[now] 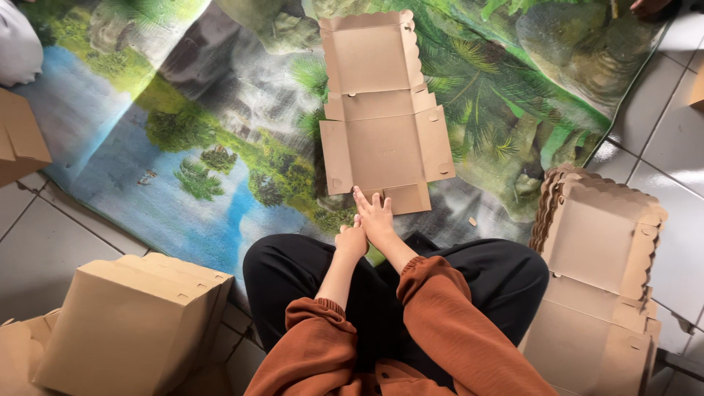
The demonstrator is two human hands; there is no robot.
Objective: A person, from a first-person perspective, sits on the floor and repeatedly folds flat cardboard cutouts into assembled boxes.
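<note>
The flat box blank [383, 110] lies unfolded on the printed mat [183, 147], straight ahead of the person's knees. It is brown cardboard, matte and stiff-looking, with scalloped edges on the far lid panel, creased fold lines across its width, side flaps lying level, and small round holes and slots near the corners. None of its walls stands up yet, so by the look of it the folding of this piece has barely begun: only the near flap is being touched.

At the near edge of the blank, the right hand [375, 216] rests with fingers spread, fingertips on or just at the small front flap. The left hand [352, 240] sits just behind and beside it, curled into a loose fist and touching the right hand; it grips nothing that I can see. Both sleeves are rust-coloured, soft and gathered at the cuffs, above black trousers.

To the right of the blank, on the pale floor tiles [660, 125], a stack of unfolded blanks [598, 286] waits, same scalloped card. To the left and nearer than the blank stands a finished box [132, 326], closed and squared, with more cardboard behind it. The mat shows a glossy waterfall-and-palm landscape, slightly wrinkled.
</note>
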